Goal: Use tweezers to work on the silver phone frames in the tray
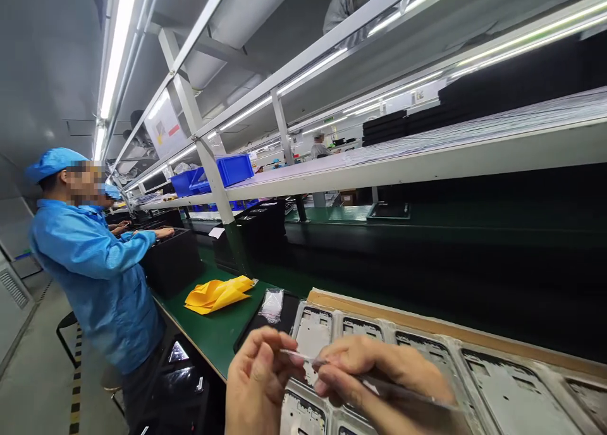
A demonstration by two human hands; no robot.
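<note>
My left hand (258,378) is closed, its fingers curled at one end of a thin, pale, see-through strip (305,356). From the other side my right hand (370,375) pinches the same strip between thumb and fingers. A long greyish, flat piece (412,394) passes under the right palm; whether it belongs to the strip I cannot tell. Both hands are above a clear plastic tray (337,326) of metal phone frames (512,391), several of them in separate pockets. My hands hide part of the tray.
Left of the tray lie a small clear bag (272,305) on a black pad and a crumpled yellow sheet (218,294) on the green bench (199,318). A co-worker in blue (95,264) stands at a black box (173,261). A white shelf (427,163) runs above.
</note>
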